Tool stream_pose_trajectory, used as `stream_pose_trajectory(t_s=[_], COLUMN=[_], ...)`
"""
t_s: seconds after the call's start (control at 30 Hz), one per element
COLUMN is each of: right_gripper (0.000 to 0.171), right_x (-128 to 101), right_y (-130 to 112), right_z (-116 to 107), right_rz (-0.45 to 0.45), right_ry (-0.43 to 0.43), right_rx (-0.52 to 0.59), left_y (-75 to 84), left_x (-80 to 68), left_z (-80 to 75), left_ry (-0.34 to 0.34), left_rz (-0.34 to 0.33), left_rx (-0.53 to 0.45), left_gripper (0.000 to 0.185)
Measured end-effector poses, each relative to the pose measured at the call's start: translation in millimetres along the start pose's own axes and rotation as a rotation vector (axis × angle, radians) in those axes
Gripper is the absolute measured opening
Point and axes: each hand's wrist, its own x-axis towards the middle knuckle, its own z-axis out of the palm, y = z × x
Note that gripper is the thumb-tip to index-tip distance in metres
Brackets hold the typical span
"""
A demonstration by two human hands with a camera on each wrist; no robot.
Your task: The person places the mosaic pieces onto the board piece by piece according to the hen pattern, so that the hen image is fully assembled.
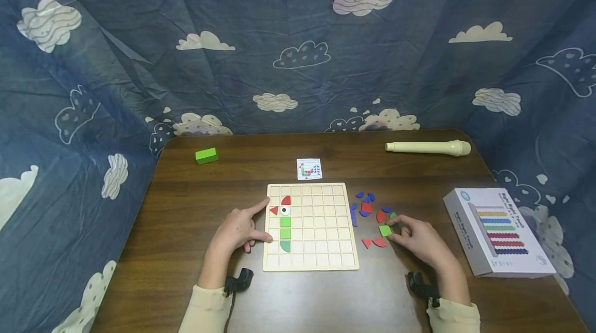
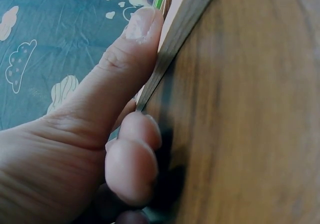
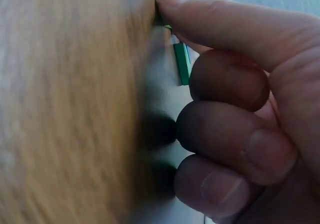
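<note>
- On the dark brown wooden surface [image 1: 326,297], seen from the head camera, lies a pale square wooden grid board [image 1: 311,226]; its left columns hold a red triangle, a red quarter-round, a white eye tile, two green squares and a green quarter-round.
- At the board's left edge rests the left hand [image 1: 239,229], index finger stretched along the upper edge and thumb touching the lower edge, the other fingers curled under.
- Just right of the board, the right hand [image 1: 419,240] pinches a small flat green square tile [image 1: 385,230] between thumb and fingertips, within a loose scatter of red and blue shape pieces [image 1: 368,208].
- Farther back lie a small pattern card [image 1: 309,169], a green rectangular block [image 1: 207,155] and a cream plastic recorder [image 1: 428,148]; a grey printed box [image 1: 498,232] sits at the right.
- From the left wrist camera, the left thumb [image 2: 120,64] presses against the board's thin edge, and two curled fingers [image 2: 132,159] lie against the surface below it.
- From the right wrist camera, the right thumb [image 3: 220,19] bears on the green tile's edge [image 3: 182,64] at the surface, and three curled fingers [image 3: 230,134] are bunched beneath.
</note>
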Motion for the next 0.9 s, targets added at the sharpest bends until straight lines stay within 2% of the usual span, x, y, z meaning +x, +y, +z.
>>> stream_pose_trajectory(t_s=[0.07,0.2,0.47,0.7,0.9], right_gripper=[0.025,0.02,0.036,0.028,0.042], right_x=[0.9,2.6,-7.8,-9.5,-6.4], right_y=[-1.3,-4.9,-7.2,-12.7,-19.3], right_z=[-0.2,-0.4,2.0,6.5,11.6], right_rz=[-0.018,-0.049,-0.037,-0.056,-0.015], right_ry=[0.025,0.048,-0.017,0.033,0.041], right_rx=[-0.002,-0.025,-0.046,-0.123,-0.149], left_y=[0.3,0.6,-1.9,-2.0,-2.5], left_x=[0.5,1.6,0.6,0.8,0.9], left_z=[-0.8,-1.8,-0.4,0.6,0.8], left_ry=[-0.001,0.002,0.007,0.015,0.019], left_rz=[-0.006,-0.01,0.024,0.035,0.041], left_rx=[-0.004,-0.008,0.023,0.025,0.038], left_gripper=[0.111,0.111,0.112,0.112,0.112])
